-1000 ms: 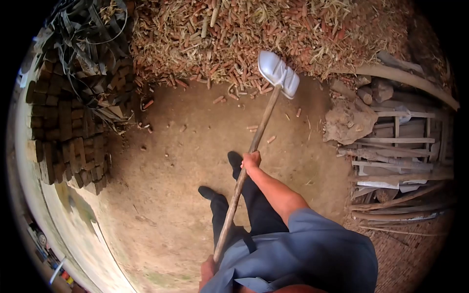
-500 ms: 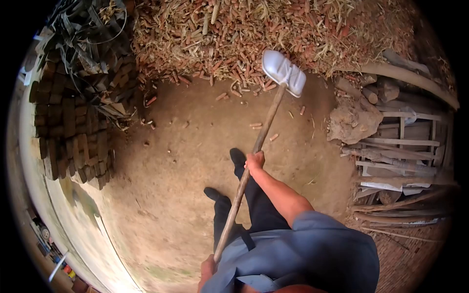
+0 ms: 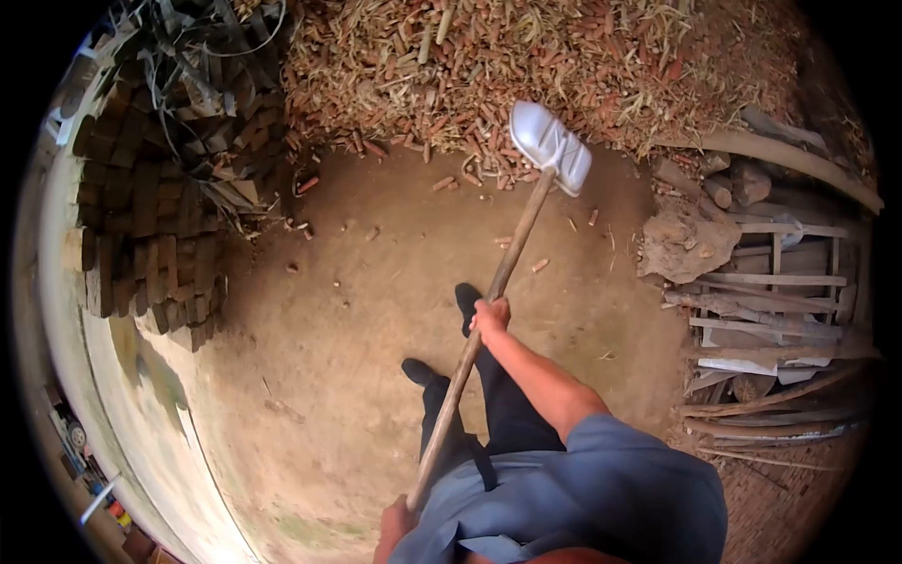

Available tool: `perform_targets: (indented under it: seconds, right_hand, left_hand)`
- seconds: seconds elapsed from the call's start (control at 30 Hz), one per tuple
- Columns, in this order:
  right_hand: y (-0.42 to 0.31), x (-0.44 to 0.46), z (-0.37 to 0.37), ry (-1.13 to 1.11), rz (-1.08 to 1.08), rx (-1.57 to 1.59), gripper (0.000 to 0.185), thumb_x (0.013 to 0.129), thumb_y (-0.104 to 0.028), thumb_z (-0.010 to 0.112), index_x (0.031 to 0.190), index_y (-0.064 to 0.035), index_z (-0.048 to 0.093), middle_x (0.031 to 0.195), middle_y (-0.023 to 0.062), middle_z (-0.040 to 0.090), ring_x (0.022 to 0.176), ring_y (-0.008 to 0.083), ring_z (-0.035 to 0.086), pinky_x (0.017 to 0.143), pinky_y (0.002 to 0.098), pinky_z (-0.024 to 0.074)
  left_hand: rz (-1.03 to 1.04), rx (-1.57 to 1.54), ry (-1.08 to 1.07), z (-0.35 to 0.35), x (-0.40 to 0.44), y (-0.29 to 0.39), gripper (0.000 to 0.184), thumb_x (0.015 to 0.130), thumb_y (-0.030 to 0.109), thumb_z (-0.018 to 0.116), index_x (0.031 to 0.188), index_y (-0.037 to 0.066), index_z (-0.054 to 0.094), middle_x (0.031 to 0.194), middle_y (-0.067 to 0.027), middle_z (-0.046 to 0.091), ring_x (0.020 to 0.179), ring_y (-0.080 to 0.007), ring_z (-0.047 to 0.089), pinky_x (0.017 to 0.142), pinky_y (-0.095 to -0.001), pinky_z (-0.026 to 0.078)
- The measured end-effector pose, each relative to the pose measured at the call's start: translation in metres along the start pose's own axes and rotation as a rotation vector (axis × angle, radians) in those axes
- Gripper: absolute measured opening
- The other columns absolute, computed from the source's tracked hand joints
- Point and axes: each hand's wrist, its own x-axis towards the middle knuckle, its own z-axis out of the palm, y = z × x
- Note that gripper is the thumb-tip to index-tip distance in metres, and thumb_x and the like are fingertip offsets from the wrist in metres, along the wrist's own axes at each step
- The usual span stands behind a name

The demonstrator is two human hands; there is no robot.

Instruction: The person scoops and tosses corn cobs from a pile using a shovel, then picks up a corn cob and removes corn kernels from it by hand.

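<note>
A long wooden-handled shovel (image 3: 470, 350) slants from the lower left up to its silvery metal blade (image 3: 551, 148). The blade is at the near edge of a heap of reddish corn cobs and dry husks (image 3: 564, 56); whether it touches them I cannot tell. My right hand (image 3: 490, 318) is closed around the middle of the handle, above my dark shoes. Near the handle's lower end, close to my body, my left hand (image 3: 396, 520) is wrapped round it, partly hidden by my sleeve and shirt.
Stacked bricks (image 3: 155, 244) stand at the left with dark straps (image 3: 202, 66) on top. A stump (image 3: 686, 240), logs and a wooden frame (image 3: 780, 279) lie at the right. Loose cobs (image 3: 539, 266) are scattered on the dirt floor (image 3: 319, 395).
The view has shifted slightly, so the bricks and heap appear farther right. Both hands keep their hold, and the shovel stays in nearly the same pose.
</note>
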Motion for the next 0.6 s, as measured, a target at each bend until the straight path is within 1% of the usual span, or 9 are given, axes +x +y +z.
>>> perform_targets:
  seconds: [0.03, 0.1, 0.17, 0.27, 0.33, 0.37, 0.47, 0.5, 0.6]
  right_hand:
    - [-0.010, 0.013, 0.006, 0.026, -0.040, -0.026, 0.023, 0.079, -0.004, 0.064, 0.094, 0.0011, 0.046, 0.059, 0.0114, 0.053, 0.042, 0.0216, 0.055, 0.036, 0.0377, 0.0493]
    - [-0.010, 0.027, 0.016, 0.043, -0.092, -0.065, 0.023, 0.080, -0.003, 0.064, 0.094, 0.0013, 0.047, 0.059, 0.0115, 0.053, 0.042, 0.0218, 0.055, 0.036, 0.0378, 0.0491]
    - [-0.001, 0.031, 0.024, 0.075, -0.009, -0.127, 0.024, 0.080, -0.004, 0.065, 0.096, 0.0017, 0.048, 0.060, 0.0122, 0.054, 0.042, 0.0221, 0.055, 0.036, 0.0379, 0.0490]
    - [0.026, 0.007, 0.019, 0.011, 0.050, -0.110, 0.024, 0.080, -0.004, 0.064, 0.096, 0.0020, 0.048, 0.062, 0.0125, 0.054, 0.043, 0.0221, 0.056, 0.036, 0.0383, 0.0490]
    - [0.054, 0.001, 0.015, 0.039, 0.018, -0.192, 0.024, 0.080, -0.004, 0.064, 0.096, 0.0029, 0.047, 0.063, 0.0129, 0.055, 0.043, 0.0222, 0.056, 0.036, 0.0389, 0.0485]
    - [0.049, -0.014, 0.011, 0.022, -0.015, -0.175, 0.024, 0.080, -0.003, 0.063, 0.095, 0.0029, 0.046, 0.063, 0.0128, 0.054, 0.043, 0.0219, 0.056, 0.036, 0.0390, 0.0484]
    - [0.025, -0.030, 0.009, -0.047, -0.022, -0.121, 0.025, 0.080, -0.003, 0.063, 0.094, 0.0022, 0.045, 0.063, 0.0127, 0.054, 0.043, 0.0218, 0.056, 0.036, 0.0384, 0.0492]
    - [0.020, -0.025, 0.013, -0.049, -0.022, -0.124, 0.025, 0.080, -0.003, 0.063, 0.094, 0.0022, 0.045, 0.063, 0.0127, 0.054, 0.043, 0.0218, 0.056, 0.036, 0.0384, 0.0492]
    - [0.004, -0.001, 0.028, -0.039, -0.123, -0.116, 0.024, 0.079, -0.003, 0.064, 0.093, 0.0020, 0.045, 0.064, 0.0134, 0.056, 0.043, 0.0222, 0.057, 0.036, 0.0381, 0.0498]
  left_hand:
    - [0.041, -0.022, 0.041, 0.001, 0.010, 0.007, 0.032, 0.086, 0.032, 0.069, 0.103, 0.006, 0.059, 0.088, -0.0259, 0.069, 0.088, -0.0467, 0.066, 0.073, -0.0532, 0.051]
    - [0.045, -0.060, 0.049, 0.010, 0.025, 0.013, 0.032, 0.086, 0.030, 0.069, 0.104, 0.005, 0.059, 0.087, -0.0259, 0.069, 0.087, -0.0466, 0.066, 0.073, -0.0530, 0.051]
    - [0.048, -0.092, 0.051, 0.011, 0.025, 0.013, 0.031, 0.086, 0.027, 0.069, 0.105, 0.005, 0.060, 0.086, -0.0259, 0.069, 0.087, -0.0464, 0.066, 0.073, -0.0528, 0.051]
    - [-0.012, -0.061, 0.064, 0.010, -0.009, 0.010, 0.031, 0.083, 0.027, 0.071, 0.104, 0.005, 0.062, 0.084, -0.0259, 0.068, 0.086, -0.0465, 0.066, 0.074, -0.0517, 0.052]
    - [-0.098, -0.015, 0.005, 0.026, -0.022, -0.010, 0.030, 0.082, 0.028, 0.072, 0.101, 0.006, 0.063, 0.083, -0.0254, 0.068, 0.088, -0.0469, 0.066, 0.074, -0.0508, 0.052]
    - [-0.037, -0.149, 0.026, 0.040, -0.027, -0.029, 0.030, 0.083, 0.032, 0.071, 0.100, 0.008, 0.064, 0.084, -0.0255, 0.068, 0.090, -0.0471, 0.066, 0.074, -0.0508, 0.051]
    - [-0.076, -0.184, 0.082, 0.046, -0.035, -0.017, 0.029, 0.085, 0.032, 0.070, 0.102, 0.008, 0.064, 0.085, -0.0258, 0.068, 0.090, -0.0470, 0.066, 0.074, -0.0503, 0.051]
    - [-0.078, -0.187, 0.083, 0.047, -0.027, -0.017, 0.029, 0.085, 0.032, 0.070, 0.102, 0.008, 0.064, 0.085, -0.0258, 0.068, 0.090, -0.0470, 0.066, 0.074, -0.0503, 0.051]
    - [-0.021, -0.217, 0.064, 0.053, 0.008, -0.018, 0.029, 0.086, 0.032, 0.070, 0.104, 0.009, 0.063, 0.087, -0.0258, 0.068, 0.090, -0.0462, 0.066, 0.073, -0.0509, 0.051]
